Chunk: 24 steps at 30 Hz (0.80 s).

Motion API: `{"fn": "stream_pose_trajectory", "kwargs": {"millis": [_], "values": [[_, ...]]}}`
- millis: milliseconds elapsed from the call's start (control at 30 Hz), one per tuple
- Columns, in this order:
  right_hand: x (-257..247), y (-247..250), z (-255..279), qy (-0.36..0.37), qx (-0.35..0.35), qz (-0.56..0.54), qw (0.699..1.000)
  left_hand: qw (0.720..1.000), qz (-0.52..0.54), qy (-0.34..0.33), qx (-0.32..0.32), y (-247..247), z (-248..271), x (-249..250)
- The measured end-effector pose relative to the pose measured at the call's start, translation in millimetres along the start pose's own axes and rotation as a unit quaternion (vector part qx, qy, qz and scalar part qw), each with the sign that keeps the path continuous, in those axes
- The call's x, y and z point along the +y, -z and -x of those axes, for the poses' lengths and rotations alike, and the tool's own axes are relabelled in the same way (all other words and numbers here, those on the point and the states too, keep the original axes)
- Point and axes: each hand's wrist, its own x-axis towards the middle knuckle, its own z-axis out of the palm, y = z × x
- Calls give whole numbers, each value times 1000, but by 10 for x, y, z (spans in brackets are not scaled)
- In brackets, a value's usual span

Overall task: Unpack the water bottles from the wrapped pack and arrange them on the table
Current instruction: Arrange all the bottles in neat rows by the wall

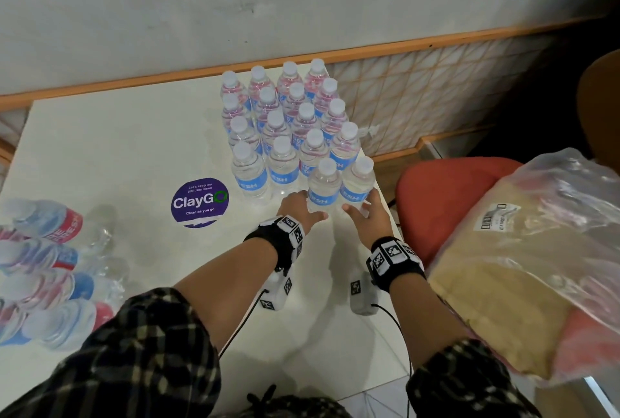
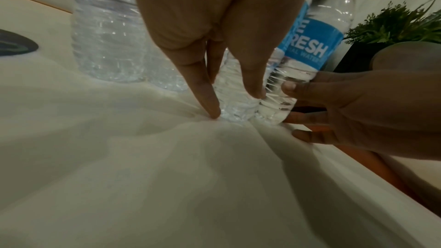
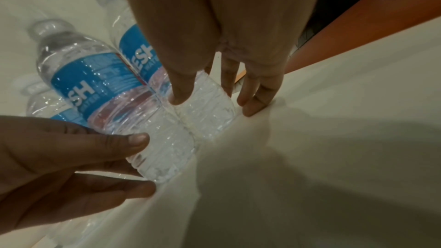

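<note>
Several blue-labelled water bottles [image 1: 285, 122] stand in rows at the back right of the white table [image 1: 117, 149]. Two more stand in front of them. My left hand [image 1: 307, 208] holds the base of the left front bottle [image 1: 323, 187] between thumb and straight fingers; the left wrist view shows that bottle [image 2: 236, 107] pinched low down. My right hand [image 1: 360, 204] has its thumb on the right front bottle [image 1: 358, 182]. In the right wrist view its fingers [image 3: 248, 108] stand a little off that bottle [image 3: 205, 105]. The wrapped pack [image 1: 43, 270] lies at the left edge with bottles on their sides.
The right front bottle stands close to the table's right edge. Beyond that edge is a red chair [image 1: 446, 189] with a large plastic bag [image 1: 536, 249] on it. A purple round sticker [image 1: 199, 202] marks the table's middle. A potted plant [image 2: 393, 24] shows in the left wrist view.
</note>
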Motion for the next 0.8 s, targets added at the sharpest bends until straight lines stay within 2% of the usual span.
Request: {"fn": "stream_pose_trajectory", "kwargs": {"millis": [567, 700, 800], "values": [[-56, 40, -71, -9, -19, 1, 1000, 1000, -16, 23, 13, 8, 44, 101], [-53, 59, -39, -40, -14, 16, 999, 997, -55, 46, -6, 28, 87, 78], [46, 39, 10, -68, 14, -1, 998, 995, -80, 46, -30, 110, 178, 13]]}}
